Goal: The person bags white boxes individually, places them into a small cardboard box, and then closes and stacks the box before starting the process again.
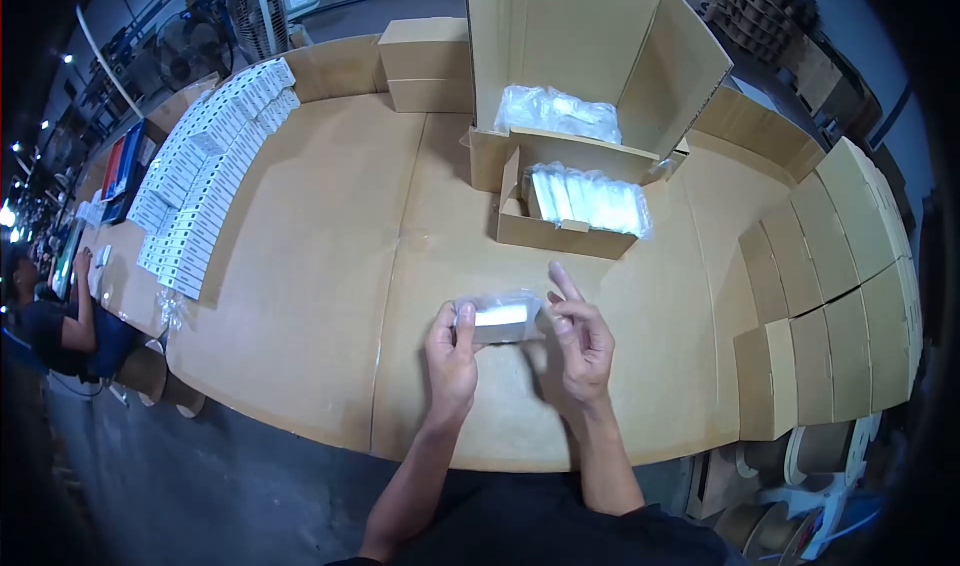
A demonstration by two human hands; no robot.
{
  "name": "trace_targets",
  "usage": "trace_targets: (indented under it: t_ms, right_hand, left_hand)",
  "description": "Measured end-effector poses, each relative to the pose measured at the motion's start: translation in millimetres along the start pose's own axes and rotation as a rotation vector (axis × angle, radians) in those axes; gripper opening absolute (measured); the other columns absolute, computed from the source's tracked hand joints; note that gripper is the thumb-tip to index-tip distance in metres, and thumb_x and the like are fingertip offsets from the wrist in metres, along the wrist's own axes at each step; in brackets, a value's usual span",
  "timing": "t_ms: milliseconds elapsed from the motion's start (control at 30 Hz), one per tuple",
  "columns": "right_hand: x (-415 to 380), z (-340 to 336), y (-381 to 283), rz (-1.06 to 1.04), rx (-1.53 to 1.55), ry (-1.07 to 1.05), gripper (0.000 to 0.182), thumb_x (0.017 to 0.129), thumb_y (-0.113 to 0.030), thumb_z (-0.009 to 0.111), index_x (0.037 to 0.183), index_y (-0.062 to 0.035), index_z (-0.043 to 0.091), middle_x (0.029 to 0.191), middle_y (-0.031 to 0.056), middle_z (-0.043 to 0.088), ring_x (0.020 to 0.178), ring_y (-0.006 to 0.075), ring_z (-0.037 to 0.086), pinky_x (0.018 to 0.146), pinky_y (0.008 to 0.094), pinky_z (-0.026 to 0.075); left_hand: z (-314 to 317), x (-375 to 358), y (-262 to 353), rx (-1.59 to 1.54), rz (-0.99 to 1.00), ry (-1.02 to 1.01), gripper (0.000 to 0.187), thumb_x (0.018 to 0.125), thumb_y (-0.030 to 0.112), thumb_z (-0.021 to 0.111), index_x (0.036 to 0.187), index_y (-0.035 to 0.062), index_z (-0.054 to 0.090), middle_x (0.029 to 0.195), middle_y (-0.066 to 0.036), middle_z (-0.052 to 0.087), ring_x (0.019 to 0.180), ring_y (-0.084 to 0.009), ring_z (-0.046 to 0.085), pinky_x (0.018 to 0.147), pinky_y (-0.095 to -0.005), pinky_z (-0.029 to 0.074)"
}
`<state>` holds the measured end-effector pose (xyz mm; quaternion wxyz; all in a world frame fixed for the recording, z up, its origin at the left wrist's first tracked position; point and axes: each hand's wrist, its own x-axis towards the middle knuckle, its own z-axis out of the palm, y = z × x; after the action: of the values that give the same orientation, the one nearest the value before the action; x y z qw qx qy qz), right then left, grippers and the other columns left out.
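Note:
My left hand (456,364) grips a small packet in a clear plastic bag (503,318), thumb on top and fingers underneath. A white, shiny patch shows on the packet's upper face. Just off its right end is my right hand (583,344), with the index finger stretched out and the other fingers loosely bent, apart from one another. Beyond both hands stands an open carton (562,236) holding a row of plastic-wrapped packets (588,198). Behind that, a larger open box (570,26) contains more clear plastic bags (558,114).
Small white boxes (205,171) are stacked in rows at the table's left. Brown cartons (835,286) are piled along the right edge. A closed carton (428,64) sits at the back. Another person (65,316) sits at far left. Cardboard covers the table (300,296).

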<state>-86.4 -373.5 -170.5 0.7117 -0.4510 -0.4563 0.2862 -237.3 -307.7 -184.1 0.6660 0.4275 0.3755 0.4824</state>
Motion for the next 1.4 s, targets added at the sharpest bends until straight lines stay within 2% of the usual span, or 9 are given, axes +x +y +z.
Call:
trace_targets:
  t_ms: [67, 233, 467, 700, 800, 900, 1000, 1200, 1400]
  right_hand:
    - [3, -8, -9, 0.010, -0.161, -0.184, 0.020, 0.095, -0.003, 0.067, 0.115, -0.0031, 0.071, 0.154, 0.0254, 0.049, 0.143, 0.0327, 0.049, 0.118, 0.0459, 0.035]
    - [9, 0, -20, 0.093, -0.408, -0.278, 0.035, 0.084, 0.003, 0.078, 0.118, -0.0035, 0.074, 0.116, 0.0157, 0.075, 0.103, 0.0267, 0.072, 0.091, 0.0365, 0.057]
    - [12, 4, -23, 0.278, -0.356, -0.193, 0.033, 0.081, 0.003, 0.078, 0.113, 0.0002, 0.075, 0.114, 0.0162, 0.076, 0.114, 0.0278, 0.071, 0.101, 0.0366, 0.053]
    - [15, -7, -19, 0.178, -0.459, -0.286, 0.028, 0.082, -0.001, 0.079, 0.110, -0.0007, 0.076, 0.117, 0.0161, 0.075, 0.136, 0.0363, 0.056, 0.109, 0.0462, 0.048]
    - [18, -3, -23, -0.026, -0.538, -0.273, 0.026, 0.081, -0.001, 0.080, 0.106, -0.0008, 0.076, 0.111, 0.0135, 0.077, 0.128, 0.0352, 0.062, 0.105, 0.0444, 0.050]
    - [21, -7, -25, 0.057, -0.523, -0.353, 0.026, 0.081, -0.001, 0.080, 0.106, -0.0011, 0.074, 0.107, 0.0123, 0.076, 0.114, 0.0319, 0.068, 0.098, 0.0416, 0.053]
    - [28, -4, -46, 0.090, -0.634, -0.389, 0.025, 0.080, 0.001, 0.080, 0.103, -0.0037, 0.074, 0.095, 0.0086, 0.073, 0.089, 0.0214, 0.069, 0.079, 0.0352, 0.056]
    - [53, -22, -58, -0.058, -0.698, -0.512, 0.021, 0.084, 0.000, 0.077, 0.104, -0.0010, 0.070, 0.092, 0.0126, 0.071, 0.075, 0.0231, 0.070, 0.068, 0.0345, 0.057]
    - [87, -36, -50, -0.056, -0.545, 0.017, 0.017, 0.087, 0.007, 0.073, 0.101, 0.0061, 0.065, 0.093, 0.0116, 0.065, 0.070, 0.0153, 0.070, 0.061, 0.0269, 0.062]
  left_hand:
    - [-1, 4, 0, 0.020, 0.015, -0.002, 0.027, 0.112, 0.027, 0.048, 0.113, 0.0024, 0.059, 0.107, -0.009, 0.066, 0.100, -0.0180, 0.070, 0.088, -0.0353, 0.062]
    - [-7, 9, -11, 0.086, 0.051, -0.044, 0.026, 0.112, 0.027, 0.048, 0.115, 0.0026, 0.056, 0.105, -0.010, 0.066, 0.098, -0.0182, 0.070, 0.086, -0.0349, 0.061]
    - [-5, 8, 3, 0.020, 0.033, -0.018, 0.037, 0.112, 0.027, 0.048, 0.140, 0.0042, 0.044, 0.109, -0.012, 0.066, 0.102, -0.0207, 0.069, 0.086, -0.0369, 0.061]
    - [-23, 0, 32, 0.015, 0.009, -0.410, 0.049, 0.100, -0.001, 0.064, 0.145, 0.0005, 0.047, 0.127, -0.012, 0.063, 0.116, -0.0167, 0.061, 0.104, -0.0323, 0.051]
    - [-37, 7, 26, 0.119, -0.014, -0.481, 0.038, 0.098, -0.003, 0.065, 0.135, -0.0054, 0.054, 0.123, -0.011, 0.062, 0.118, -0.0183, 0.061, 0.096, -0.0318, 0.060]
    - [-43, 11, 24, 0.137, -0.080, -0.488, 0.030, 0.098, 0.003, 0.068, 0.127, -0.0024, 0.061, 0.128, -0.009, 0.060, 0.113, -0.0160, 0.062, 0.101, -0.0310, 0.053]
    - [-44, 18, 21, 0.273, 0.002, -0.505, 0.023, 0.100, -0.001, 0.064, 0.122, -0.0061, 0.060, 0.134, -0.010, 0.054, 0.118, -0.0172, 0.060, 0.093, -0.0299, 0.060]
    - [-24, 31, 38, 0.221, -0.124, -0.542, 0.041, 0.101, 0.003, 0.063, 0.141, 0.0042, 0.052, 0.146, -0.012, 0.046, 0.121, -0.0197, 0.059, 0.089, -0.0325, 0.059]
    - [-6, 74, 63, 1.111, 0.538, -0.406, 0.064, 0.098, 0.014, 0.065, 0.157, 0.0183, 0.040, 0.141, -0.014, 0.053, 0.124, -0.0343, 0.056, 0.113, -0.0510, 0.042]
